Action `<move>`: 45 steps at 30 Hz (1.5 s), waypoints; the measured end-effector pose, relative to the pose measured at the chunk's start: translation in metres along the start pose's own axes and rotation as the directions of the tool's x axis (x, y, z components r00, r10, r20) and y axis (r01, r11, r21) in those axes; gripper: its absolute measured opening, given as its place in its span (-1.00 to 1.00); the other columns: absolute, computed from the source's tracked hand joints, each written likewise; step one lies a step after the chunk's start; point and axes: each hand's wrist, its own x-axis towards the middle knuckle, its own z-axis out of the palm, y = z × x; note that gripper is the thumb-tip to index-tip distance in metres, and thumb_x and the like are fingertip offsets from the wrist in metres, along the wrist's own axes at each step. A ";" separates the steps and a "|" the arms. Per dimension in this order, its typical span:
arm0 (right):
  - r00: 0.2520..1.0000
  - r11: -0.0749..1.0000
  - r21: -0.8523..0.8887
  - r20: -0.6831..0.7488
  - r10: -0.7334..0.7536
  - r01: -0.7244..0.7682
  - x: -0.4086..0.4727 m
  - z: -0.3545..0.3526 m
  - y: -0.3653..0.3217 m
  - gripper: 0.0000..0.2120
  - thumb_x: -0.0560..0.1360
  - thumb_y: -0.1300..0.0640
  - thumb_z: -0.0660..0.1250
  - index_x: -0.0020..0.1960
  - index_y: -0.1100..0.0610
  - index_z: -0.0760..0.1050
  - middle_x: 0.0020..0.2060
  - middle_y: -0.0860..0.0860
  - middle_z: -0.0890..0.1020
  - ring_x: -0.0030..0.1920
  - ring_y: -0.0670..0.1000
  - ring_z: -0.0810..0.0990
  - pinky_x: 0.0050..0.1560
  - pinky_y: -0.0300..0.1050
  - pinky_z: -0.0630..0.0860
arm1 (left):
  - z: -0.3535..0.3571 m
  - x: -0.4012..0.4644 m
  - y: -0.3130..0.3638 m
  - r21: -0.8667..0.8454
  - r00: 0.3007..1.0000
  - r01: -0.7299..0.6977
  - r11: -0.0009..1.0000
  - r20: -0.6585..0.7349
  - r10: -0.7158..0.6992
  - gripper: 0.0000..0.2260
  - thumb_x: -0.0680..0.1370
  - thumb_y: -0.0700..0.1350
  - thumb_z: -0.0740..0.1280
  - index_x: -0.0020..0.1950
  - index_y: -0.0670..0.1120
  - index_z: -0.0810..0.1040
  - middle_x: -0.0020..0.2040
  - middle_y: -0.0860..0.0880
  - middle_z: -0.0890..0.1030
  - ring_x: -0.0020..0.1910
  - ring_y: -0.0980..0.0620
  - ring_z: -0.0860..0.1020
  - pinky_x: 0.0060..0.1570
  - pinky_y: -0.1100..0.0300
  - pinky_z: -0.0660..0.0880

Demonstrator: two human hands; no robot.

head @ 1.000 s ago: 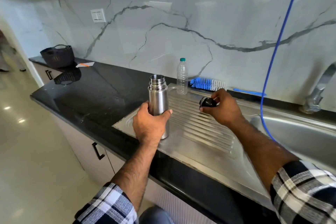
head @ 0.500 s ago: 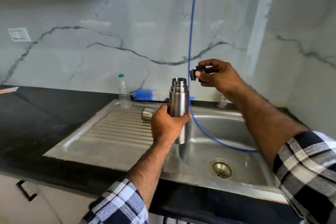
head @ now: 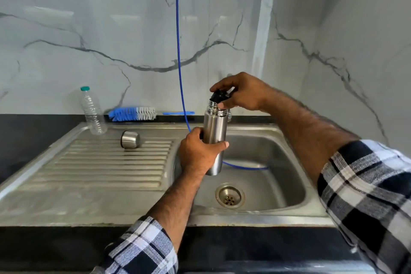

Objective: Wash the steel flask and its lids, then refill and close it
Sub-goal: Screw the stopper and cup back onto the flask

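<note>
Head: flask (head: 214, 138) between both hands

The left hand (head: 199, 153) is being held low with its fingers and thumb curled around the steel flask (head: 214, 138), forearm rising from below. The right hand (head: 241, 91) is being held above, fingertips pinching the black inner lid (head: 219, 96) at the flask's mouth.

Left hand (head: 198, 151) gripped the steel flask (head: 214, 138) upright over the sink (head: 266, 213) while the right hand (head: 242, 92) held the black stopper (head: 219, 97) tilted on its mouth, cup lid (head: 130, 139) lying on the drainboard (head: 89, 176).
</note>
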 end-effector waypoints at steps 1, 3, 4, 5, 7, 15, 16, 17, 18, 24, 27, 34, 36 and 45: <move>0.999 0.998 -0.055 0.038 -0.006 0.008 0.003 -0.001 -0.001 -0.55 0.47 0.19 0.61 0.30 -0.11 0.67 0.08 -0.22 0.66 0.04 -0.24 0.59 0.16 -0.17 0.49 | 0.001 0.000 -0.002 -0.001 1.000 0.001 1.000 0.004 -0.001 -0.48 0.21 0.21 0.70 0.03 0.03 0.65 -0.11 0.12 0.70 -0.17 0.06 0.67 -0.14 0.13 0.64; 0.993 0.987 -0.157 0.116 0.004 0.015 0.011 -0.002 -0.005 -0.52 0.47 0.23 0.59 0.30 -0.14 0.67 0.09 -0.24 0.65 0.05 -0.22 0.58 0.18 -0.17 0.46 | 0.004 0.000 -0.008 0.006 1.000 0.007 1.000 0.015 -0.007 -0.49 0.21 0.21 0.70 0.03 0.04 0.64 -0.12 0.13 0.69 -0.18 0.09 0.66 -0.14 0.15 0.63; 0.987 0.976 -0.214 0.161 0.007 0.028 0.015 -0.001 -0.008 -0.51 0.47 0.24 0.58 0.30 -0.15 0.67 0.10 -0.24 0.64 0.07 -0.18 0.58 0.20 -0.13 0.45 | 0.005 0.001 -0.010 0.009 1.000 0.008 1.000 0.019 -0.008 -0.48 0.20 0.21 0.69 0.03 0.05 0.63 -0.12 0.15 0.68 -0.18 0.10 0.66 -0.15 0.17 0.62; 0.979 0.960 -0.275 0.201 0.009 0.047 0.019 -0.001 -0.011 -0.51 0.47 0.25 0.58 0.30 -0.16 0.67 0.10 -0.24 0.64 0.11 -0.14 0.58 0.20 -0.11 0.45 | 0.005 0.001 -0.011 0.010 1.000 0.008 1.000 0.023 -0.009 -0.48 0.21 0.21 0.69 0.04 0.06 0.63 -0.12 0.16 0.67 -0.17 0.11 0.66 -0.17 0.21 0.60; 0.969 0.929 -0.359 0.247 0.003 0.089 0.027 0.003 -0.016 -0.49 0.45 0.23 0.59 0.29 -0.20 0.67 0.14 -0.21 0.65 0.16 -0.08 0.60 0.17 -0.11 0.45 | 0.006 0.002 -0.013 0.008 1.000 0.016 1.000 0.027 -0.016 -0.47 0.22 0.20 0.70 0.07 0.04 0.64 -0.11 0.16 0.67 -0.16 0.12 0.66 -0.22 0.29 0.52; 0.964 0.865 -0.485 0.267 0.004 0.131 0.036 0.013 -0.030 -0.52 0.43 0.05 0.63 0.32 -0.11 0.66 0.17 -0.09 0.67 0.19 -0.01 0.59 0.27 -0.02 0.53 | 0.007 0.000 -0.015 -0.032 0.998 0.051 0.998 0.034 -0.050 -0.48 0.22 0.16 0.71 0.05 0.02 0.65 -0.12 0.15 0.66 -0.18 0.15 0.65 -0.29 0.34 0.45; 0.964 0.854 -0.503 0.266 0.009 0.131 0.036 0.014 -0.030 -0.53 0.44 0.03 0.62 0.32 -0.10 0.66 0.12 -0.10 0.65 0.18 -0.02 0.58 0.27 -0.02 0.52 | 0.007 0.000 -0.016 -0.030 0.998 0.047 0.998 0.037 -0.046 -0.48 0.22 0.16 0.71 0.06 0.02 0.65 -0.12 0.15 0.65 -0.18 0.15 0.65 -0.29 0.34 0.45; 0.964 0.844 -0.520 0.267 0.016 0.130 0.037 0.015 -0.031 -0.54 0.44 0.01 0.62 0.33 -0.09 0.66 0.08 -0.12 0.62 0.17 -0.02 0.57 0.25 -0.03 0.51 | 0.007 0.000 -0.016 -0.030 0.998 0.041 0.999 0.039 -0.040 -0.47 0.22 0.16 0.71 0.07 0.02 0.65 -0.12 0.15 0.65 -0.18 0.14 0.65 -0.29 0.34 0.45; 0.962 0.836 -0.532 0.271 0.018 0.134 0.037 0.016 -0.031 -0.54 0.45 -0.01 0.61 0.33 -0.08 0.66 0.06 -0.13 0.60 0.17 -0.02 0.57 0.23 -0.04 0.50 | 0.006 0.000 -0.017 -0.031 0.999 0.037 0.999 0.041 -0.036 -0.47 0.22 0.16 0.72 0.08 0.02 0.65 -0.11 0.15 0.66 -0.17 0.14 0.65 -0.28 0.34 0.46; 0.946 0.882 -0.437 0.323 -0.026 0.174 0.039 0.011 -0.030 -0.54 0.42 0.27 0.59 0.22 -0.14 0.69 0.17 -0.15 0.69 0.18 -0.06 0.63 0.33 0.07 0.57 | 0.005 0.006 -0.023 -0.052 0.999 0.038 0.998 0.031 -0.037 -0.45 0.20 0.16 0.72 0.08 0.04 0.64 -0.03 0.08 0.73 -0.11 0.09 0.69 -0.06 0.08 0.68; 0.943 0.895 -0.412 0.331 -0.026 0.169 0.038 0.011 -0.028 -0.51 0.41 0.32 0.59 0.21 -0.13 0.69 0.16 -0.15 0.69 0.18 -0.06 0.64 0.25 -0.02 0.57 | 0.004 0.006 -0.024 -0.063 0.999 0.037 0.997 0.025 -0.036 -0.47 0.20 0.15 0.72 0.07 0.05 0.64 -0.04 0.08 0.73 -0.11 0.09 0.69 -0.04 0.05 0.69; 0.948 0.864 -0.476 0.317 -0.004 0.162 0.040 0.014 -0.030 -0.64 0.49 -0.08 0.57 0.27 -0.11 0.66 0.17 -0.12 0.70 0.13 -0.05 0.64 0.26 -0.02 0.53 | 0.003 0.005 -0.025 -0.065 0.999 0.032 0.997 0.008 -0.031 -0.45 0.19 0.16 0.72 0.08 0.05 0.64 -0.04 0.09 0.74 -0.14 0.10 0.70 -0.07 0.04 0.71; 0.968 0.830 -0.545 0.251 0.028 0.117 0.041 0.022 -0.030 -0.54 0.53 -0.36 0.40 0.21 -0.04 0.66 0.08 -0.05 0.72 0.04 -0.02 0.68 0.15 -0.02 0.59 | 0.003 0.005 -0.025 -0.054 0.999 0.031 0.998 -0.012 -0.032 -0.45 0.19 0.18 0.71 0.07 0.04 0.65 -0.05 0.08 0.74 -0.15 0.10 0.70 -0.09 0.06 0.71; 0.960 0.844 -0.521 0.278 0.028 0.126 0.033 0.026 -0.035 -0.48 0.63 -0.22 0.37 0.52 -0.03 0.49 0.35 0.01 0.64 0.29 0.03 0.57 0.36 0.04 0.44 | -0.001 0.007 -0.025 -0.066 0.997 0.073 0.995 -0.025 -0.075 -0.45 0.22 0.14 0.72 0.11 0.00 0.67 -0.01 0.06 0.75 -0.12 0.10 0.69 -0.09 0.18 0.63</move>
